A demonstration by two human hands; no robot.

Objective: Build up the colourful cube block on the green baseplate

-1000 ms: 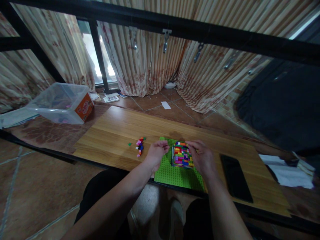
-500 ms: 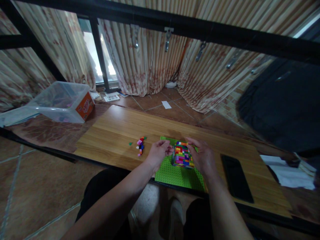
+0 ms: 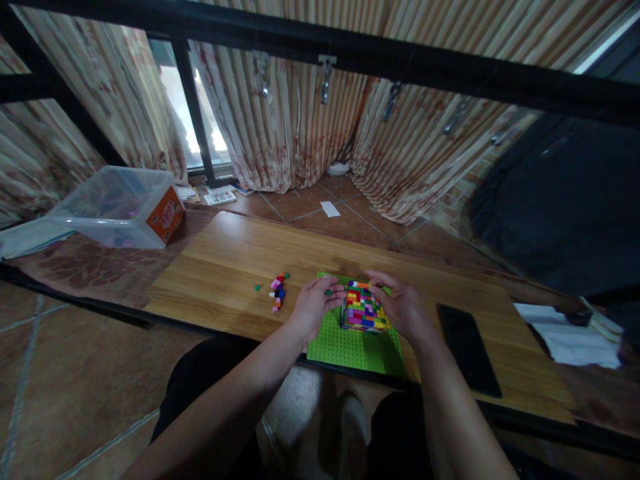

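Note:
A rectangular block of multicoloured toy building bricks (image 3: 364, 310) stands on a green studded baseplate (image 3: 350, 350) at the table's front edge. My left hand (image 3: 315, 305) is just left of the block, thumb and fingers drawn together. Between them shows a small dark green brick (image 3: 328, 292). My right hand (image 3: 403, 305) curves round the block's far right corner, with its thumb and fingers on the edge there. Its lower fingers are partly hidden. Left of the baseplate lies a small cluster of loose bricks (image 3: 278, 292), with a single green brick (image 3: 258, 287) beside it.
The wooden board (image 3: 225, 267) carries a black phone-like slab (image 3: 467, 347) on the right. A clear plastic tub (image 3: 120, 230) with an orange label stands at the far left. White papers (image 3: 565, 340) lie at the right. A dark metal bar (image 3: 300, 47) crosses above.
A small green brick now shows in my left fingers. My right hand stays at the block's far right corner, its thumb slightly shifted. The whole view has moved a little.

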